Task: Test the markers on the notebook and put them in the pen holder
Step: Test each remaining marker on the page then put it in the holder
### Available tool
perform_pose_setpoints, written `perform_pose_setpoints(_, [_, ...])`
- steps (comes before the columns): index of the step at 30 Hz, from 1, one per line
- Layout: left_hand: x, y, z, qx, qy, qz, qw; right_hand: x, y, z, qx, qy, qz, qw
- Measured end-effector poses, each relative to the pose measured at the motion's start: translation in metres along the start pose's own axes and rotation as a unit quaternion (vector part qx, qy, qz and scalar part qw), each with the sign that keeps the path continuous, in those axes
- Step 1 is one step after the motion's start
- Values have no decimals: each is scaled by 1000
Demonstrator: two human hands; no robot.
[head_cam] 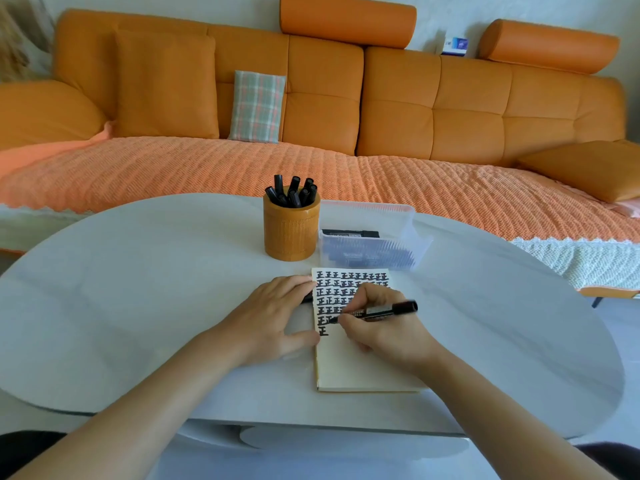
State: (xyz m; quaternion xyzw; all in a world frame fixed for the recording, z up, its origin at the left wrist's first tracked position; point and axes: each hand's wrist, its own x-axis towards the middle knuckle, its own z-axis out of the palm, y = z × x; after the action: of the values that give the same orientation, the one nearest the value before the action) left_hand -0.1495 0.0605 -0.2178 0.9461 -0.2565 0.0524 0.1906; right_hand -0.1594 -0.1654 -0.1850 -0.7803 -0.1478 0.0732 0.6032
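On the white oval table, the right hand covers much of the middle of the open notebook, so the ends of several rows of black characters are hidden behind the knuckles. Its fingers are curled tight round a black marker whose tip touches the page at the last written rows; the print on the barrel is too blurred to read. The left hand lies flat with straight fingers at the notebook's left edge, thumb against the paper, and a dark sliver under its fingertips cannot be made out. Behind the notebook stands an orange pen holder with several capped black markers sticking out of it. Just right of it is a clear plastic box; its ribbed front wall blurs the dark markers inside into stripes, and only the top one shows plainly. Both forearms are cut off by the lower frame edge. Beyond the table is a long orange sofa with a ribbed orange throw over the seat, a plaid cushion against the back, and a small blue-and-white box on the ledge behind.
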Motion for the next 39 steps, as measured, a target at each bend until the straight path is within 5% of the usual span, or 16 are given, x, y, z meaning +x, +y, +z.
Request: perform_pose_setpoints(39, [2, 0, -1, 2, -23, -9, 1000, 4, 8, -3, -83, -45, -36, 995])
